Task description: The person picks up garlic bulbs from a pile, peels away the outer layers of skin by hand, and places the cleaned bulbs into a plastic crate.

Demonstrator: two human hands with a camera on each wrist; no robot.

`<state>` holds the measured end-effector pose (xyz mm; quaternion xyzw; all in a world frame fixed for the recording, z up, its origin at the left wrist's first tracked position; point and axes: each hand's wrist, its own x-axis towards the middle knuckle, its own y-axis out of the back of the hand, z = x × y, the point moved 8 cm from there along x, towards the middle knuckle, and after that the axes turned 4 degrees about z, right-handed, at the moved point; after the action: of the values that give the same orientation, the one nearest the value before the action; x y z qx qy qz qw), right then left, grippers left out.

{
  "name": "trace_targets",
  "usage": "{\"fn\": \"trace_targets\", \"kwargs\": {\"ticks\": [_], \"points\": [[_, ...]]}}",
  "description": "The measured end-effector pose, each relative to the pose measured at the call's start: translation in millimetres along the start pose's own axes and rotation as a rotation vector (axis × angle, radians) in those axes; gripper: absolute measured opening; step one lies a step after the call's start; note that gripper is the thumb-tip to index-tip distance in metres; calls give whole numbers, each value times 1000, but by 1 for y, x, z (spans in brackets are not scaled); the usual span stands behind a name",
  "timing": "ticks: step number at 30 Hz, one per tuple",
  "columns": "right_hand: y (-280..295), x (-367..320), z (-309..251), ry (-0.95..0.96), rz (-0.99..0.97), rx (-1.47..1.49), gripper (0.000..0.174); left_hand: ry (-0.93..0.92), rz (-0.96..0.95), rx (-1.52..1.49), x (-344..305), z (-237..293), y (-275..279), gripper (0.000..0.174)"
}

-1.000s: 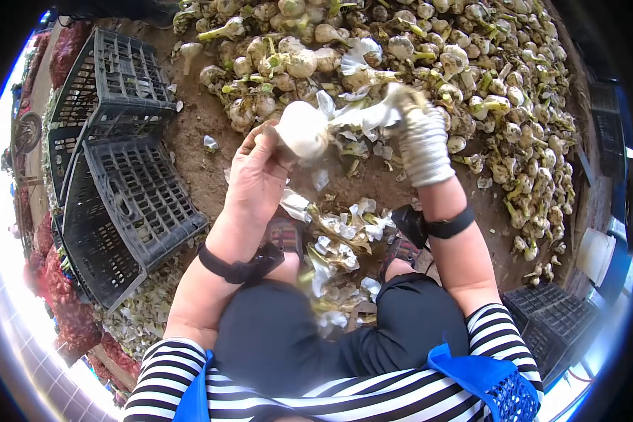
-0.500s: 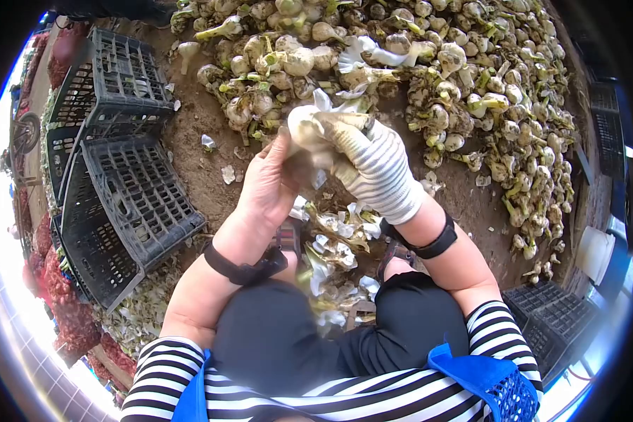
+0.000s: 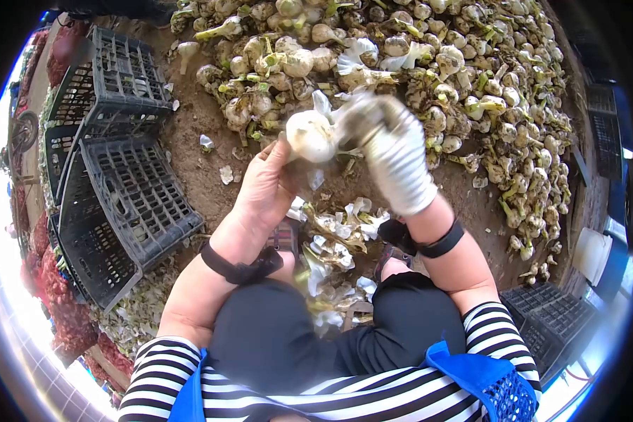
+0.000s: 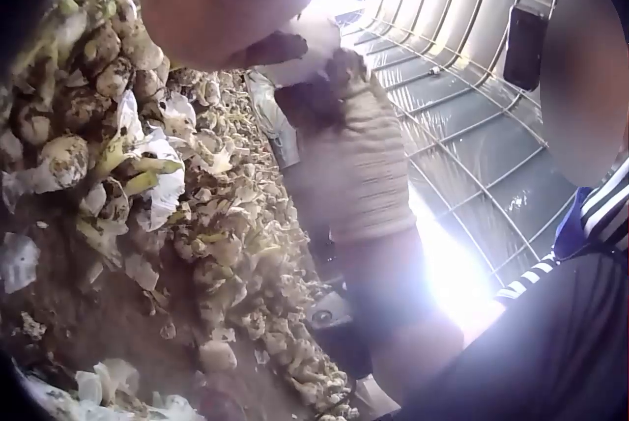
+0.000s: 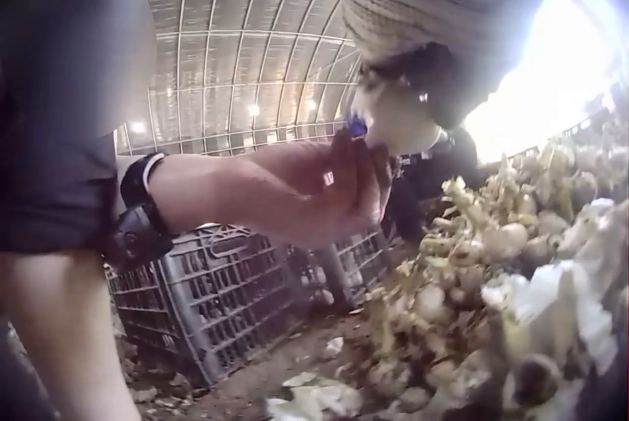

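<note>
My bare left hand [image 3: 264, 179] holds up a white garlic bulb [image 3: 311, 137], thumb along its near side. Some brownish marks show on the bulb, and a pale flap of skin [image 3: 321, 102] sticks up behind it. In a striped, dirt-stained glove, my right hand [image 3: 394, 155] is blurred at the bulb's right side, its bent fingers at the stem end and outer skin. The right wrist view shows the bulb [image 5: 398, 126] between the bare fingertips and the dark glove fingertips. Those glove fingers hide the stem.
A large heap of untrimmed garlic [image 3: 464, 70] spreads ahead and right. Peeled skins [image 3: 337, 232] litter the soil between the feet. Black plastic crates [image 3: 144, 197] stand at left, with red mesh sacks [image 3: 70, 309] beyond. Another dark crate [image 3: 548, 323] and a white container [image 3: 591, 257] are at right.
The gloved hand came in from the right to wrap the bulb, then drew partly back to its right side. A white skin strip stretched between the hands earlier no longer shows.
</note>
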<state>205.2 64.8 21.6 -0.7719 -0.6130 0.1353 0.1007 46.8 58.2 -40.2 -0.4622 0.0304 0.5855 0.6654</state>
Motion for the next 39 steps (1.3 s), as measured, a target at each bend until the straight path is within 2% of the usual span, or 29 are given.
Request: {"fn": "trace_targets", "kwargs": {"ticks": [1,2,4,5,6,7,8,10,11,13,15,16,18,19,20,21,22,23,24,26,28,29,30,32,34,35,36,38,39], "points": [[18,8,22,-271,98,212,19,-33,19,-1,-3,4,-4,43],[30,14,27,-310,191,302,22,-61,37,-1,-6,6,-6,41],[31,18,22,-165,52,-43,19,-37,-30,-94,-4,22,1,42],[25,12,30,-50,-69,-110,16,-214,50,-122,-14,41,9,36],[24,-2,41,15,-52,-240,14,-82,-445,-424,-17,67,-5,34],[20,-14,41,178,-134,-540,15,-142,-670,-625,-31,101,-5,41],[14,-25,42,337,-231,-836,17,-234,-694,-611,-48,135,-16,46],[36,-20,43,299,-175,-1015,12,-266,-726,-648,-55,174,-6,57],[53,-14,30,334,-34,-1325,13,-322,-615,-648,-46,172,3,61],[100,-11,12,470,311,-1381,25,-391,-340,-634,-22,158,27,69],[162,-12,39,75,445,-1720,38,-231,-249,-500,-4,111,26,59],[195,-18,66,27,426,-1732,39,-148,-207,-440,3,86,23,52],[232,-25,103,-121,368,-1633,36,24,-81,-200,7,39,16,42],[218,-25,96,-108,307,-1538,35,-20,5,135,9,24,16,38],[198,-26,89,-101,244,-1436,35,38,-10,271,11,5,12,42],[181,-23,95,-50,182,-1064,33,-14,29,541,13,-7,4,54],[156,-24,93,-173,250,-754,28,-46,-59,681,7,-13,-10,66],[112,-20,74,-139,142,-505,25,-32,-164,682,5,-27,-10,71],[67,-22,57,-223,47,-206,22,-9,-267,623,-1,-31,-23,65],[20,-24,46,-319,-203,-79,24,150,-301,288,-14,-32,-37,57],[18,-2,7,340,-192,-867,23,39,-130,455,-7,-18,-19,47],[18,7,-9,570,-84,-1236,30,-23,-118,439,-5,-16,-13,48],[23,11,-9,555,21,-1375,35,-89,-107,420,-3,-12,-13,49],[15,4,-14,630,70,-1000,40,-139,-98,495,-6,-12,-17,51],[-12,-11,31,250,-195,-670,42,-187,-101,576,-10,-12,-21,52],[-36,-29,6,752,-120,-1082,49,-171,-123,499,-10,-15,-20,53],[-36,-28,6,734,-154,-1101,54,-150,-140,421,-10,-19,-18,54],[-9,-11,35,472,-74,-916,58,-137,-155,406,-8,-18,-15,52],[-8,-15,12,822,-37,-1139,62,-153,-121,388,-9,-14,-16,51]]}}
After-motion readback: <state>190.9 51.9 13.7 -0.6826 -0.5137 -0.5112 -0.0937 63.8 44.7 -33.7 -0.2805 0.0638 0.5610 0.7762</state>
